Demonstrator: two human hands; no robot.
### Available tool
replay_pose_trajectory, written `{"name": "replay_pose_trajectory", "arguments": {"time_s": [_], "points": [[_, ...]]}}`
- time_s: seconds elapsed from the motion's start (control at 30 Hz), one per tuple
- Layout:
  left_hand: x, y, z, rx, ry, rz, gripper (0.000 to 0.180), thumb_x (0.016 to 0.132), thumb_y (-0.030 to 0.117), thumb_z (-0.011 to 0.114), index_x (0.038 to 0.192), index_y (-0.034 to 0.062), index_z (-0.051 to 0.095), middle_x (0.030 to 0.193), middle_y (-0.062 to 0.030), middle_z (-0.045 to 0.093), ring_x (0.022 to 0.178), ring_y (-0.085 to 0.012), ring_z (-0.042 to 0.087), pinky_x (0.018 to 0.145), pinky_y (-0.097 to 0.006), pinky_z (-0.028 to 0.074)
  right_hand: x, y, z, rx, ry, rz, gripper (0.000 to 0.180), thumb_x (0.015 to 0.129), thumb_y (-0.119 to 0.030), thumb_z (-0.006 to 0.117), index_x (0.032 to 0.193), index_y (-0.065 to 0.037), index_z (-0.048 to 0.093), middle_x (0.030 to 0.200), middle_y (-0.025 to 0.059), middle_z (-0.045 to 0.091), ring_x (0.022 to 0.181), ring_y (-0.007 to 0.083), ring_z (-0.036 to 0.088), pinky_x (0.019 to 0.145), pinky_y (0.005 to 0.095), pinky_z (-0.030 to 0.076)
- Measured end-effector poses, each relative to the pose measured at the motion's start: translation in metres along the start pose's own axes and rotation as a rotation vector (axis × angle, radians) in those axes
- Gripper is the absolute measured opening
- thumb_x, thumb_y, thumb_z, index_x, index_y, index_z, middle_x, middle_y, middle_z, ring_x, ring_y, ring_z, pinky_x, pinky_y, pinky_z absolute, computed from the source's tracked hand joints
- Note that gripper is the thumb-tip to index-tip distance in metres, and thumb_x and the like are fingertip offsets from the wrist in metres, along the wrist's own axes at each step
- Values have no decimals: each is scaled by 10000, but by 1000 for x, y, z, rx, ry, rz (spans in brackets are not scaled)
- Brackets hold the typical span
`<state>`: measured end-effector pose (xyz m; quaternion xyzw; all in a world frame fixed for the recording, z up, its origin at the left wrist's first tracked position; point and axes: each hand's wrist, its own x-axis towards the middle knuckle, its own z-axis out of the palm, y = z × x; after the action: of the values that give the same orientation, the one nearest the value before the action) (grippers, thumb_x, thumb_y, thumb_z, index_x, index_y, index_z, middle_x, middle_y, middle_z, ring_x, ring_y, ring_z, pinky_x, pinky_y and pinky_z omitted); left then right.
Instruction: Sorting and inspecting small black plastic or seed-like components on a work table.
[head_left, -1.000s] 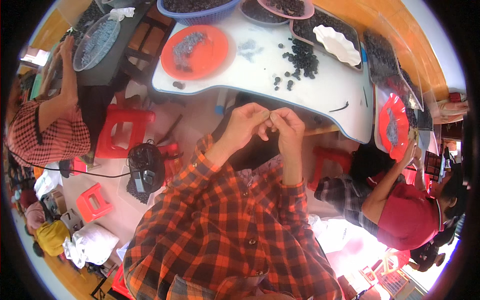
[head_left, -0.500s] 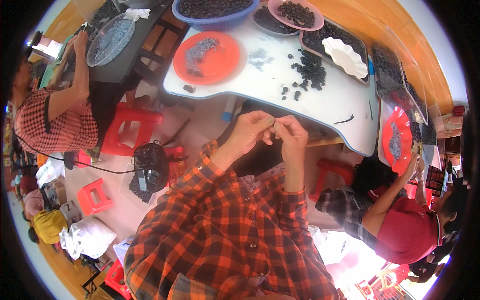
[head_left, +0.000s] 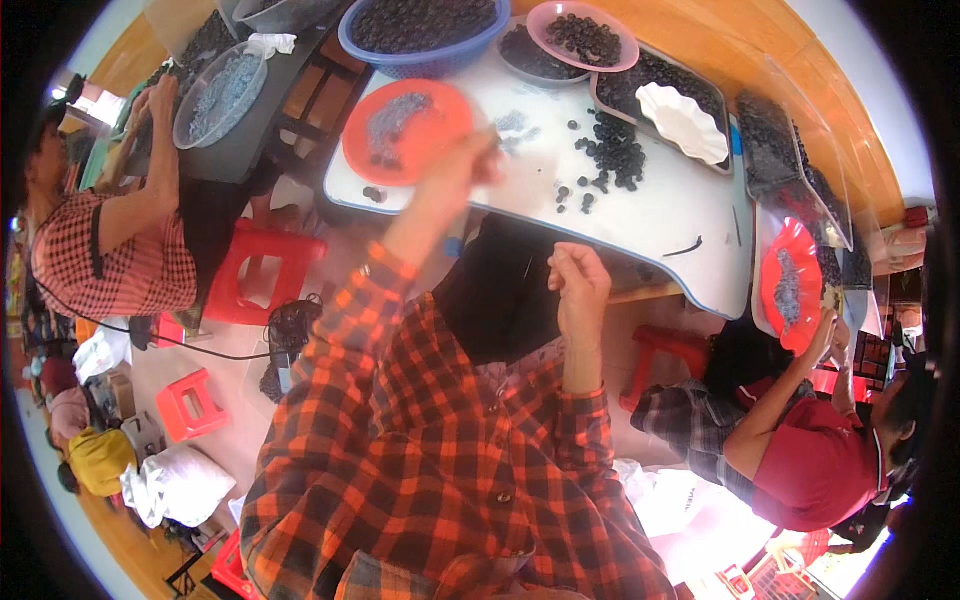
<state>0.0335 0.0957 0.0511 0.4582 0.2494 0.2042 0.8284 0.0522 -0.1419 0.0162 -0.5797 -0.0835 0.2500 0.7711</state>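
L hand (head_left: 462,175), blurred, grip unclear, is being held over round orange plastic plate (head_left: 432,140); R hand (head_left: 580,285) is pinching thin thread. Many dark beads (head_left: 610,160) are lying unsorted on white table (head_left: 650,230).

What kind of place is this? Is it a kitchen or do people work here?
Probably a small workshop. Several people sit on low stools around a white table, with bowls and trays of small dark pieces, like the blue basin and orange plate.
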Motion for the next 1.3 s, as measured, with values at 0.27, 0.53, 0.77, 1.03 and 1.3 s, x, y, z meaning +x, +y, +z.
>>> {"name": "replay_pose_trajectory", "arguments": {"time_s": [0.27,0.53,0.77,1.03,1.3], "points": [[117,99,-16,-106,190,250,224,968,138,547,925,-81,575,852,-148,622,741,-206,625,716,-337,588,-1,4,3,-12,22,8,145,909,-134,643,974,-4,644,813,26,644,628,53,524,555,187,428],[55,31,-11,-128,84,242,205,968,128,542,1000,-69,588,884,-137,632,701,-143,589,653,-314,569,3,9,-7,-18,71,17,144,907,-139,648,976,-12,651,818,20,640,641,52,530,558,188,432],[3,-17,-7,320,97,188,204,909,171,647,952,-27,659,796,-55,650,553,-62,520,511,-209,455,8,9,-7,-25,105,9,148,915,-146,644,979,-14,654,809,12,635,642,47,522,554,183,427],[-12,-57,8,976,65,500,190,816,185,666,873,5,687,855,-193,650,793,-338,628,722,-407,499,9,10,-5,-59,98,20,134,911,-112,637,996,-9,652,816,28,635,651,56,525,571,187,425],[-6,-62,35,1154,-102,690,211,833,84,593,1016,104,694,867,-156,584,777,-335,615,698,-420,497,8,10,-6,-96,116,12,139,918,-151,641,970,-23,654,796,2,622,637,43,515,560,184,434]]}}
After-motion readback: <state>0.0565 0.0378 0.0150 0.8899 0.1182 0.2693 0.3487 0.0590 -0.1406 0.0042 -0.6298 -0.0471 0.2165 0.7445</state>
